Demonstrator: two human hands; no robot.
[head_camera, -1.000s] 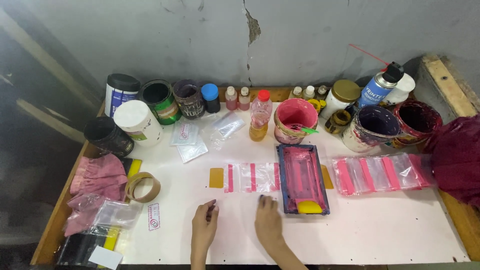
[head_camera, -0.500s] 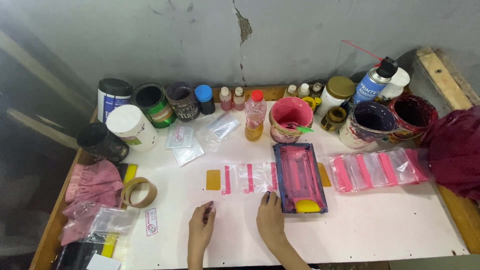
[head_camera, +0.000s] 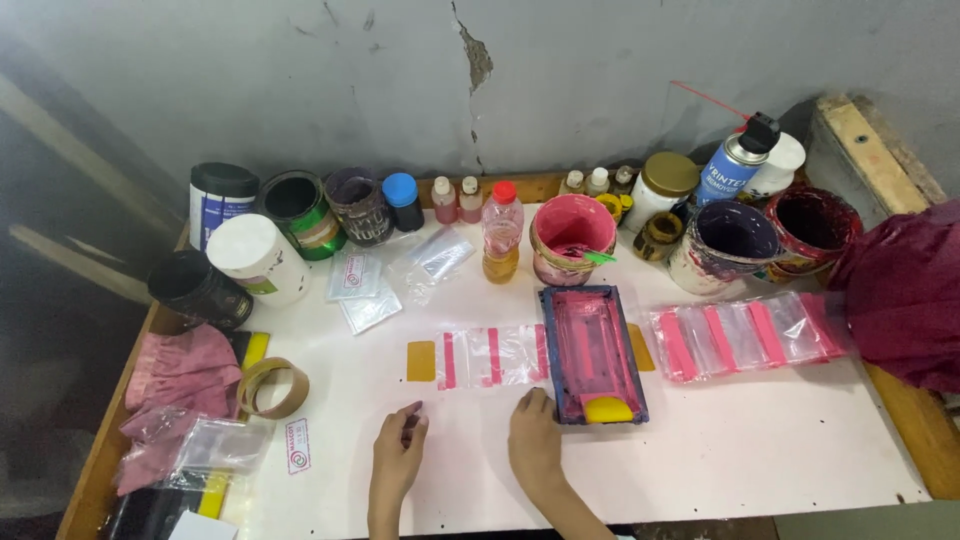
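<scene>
Right hand (head_camera: 535, 440) rests flat on the bench (head_camera: 760, 440), gripping nothing, touching the ink-wet printing frame (head_camera: 590, 352); left hand (head_camera: 398, 462) lies empty. A nudge risks smearing the bags (head_camera: 490, 357).

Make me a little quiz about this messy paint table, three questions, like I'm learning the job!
1. True or false: the right hand rests beside the pink-stained printing frame.
2. What colour is the squeegee lying at the frame's near end? A) yellow B) green C) white
3. Which thing sits nearer the left hand: the tape roll or the spray can?

Key
1. True
2. A
3. The tape roll
</scene>
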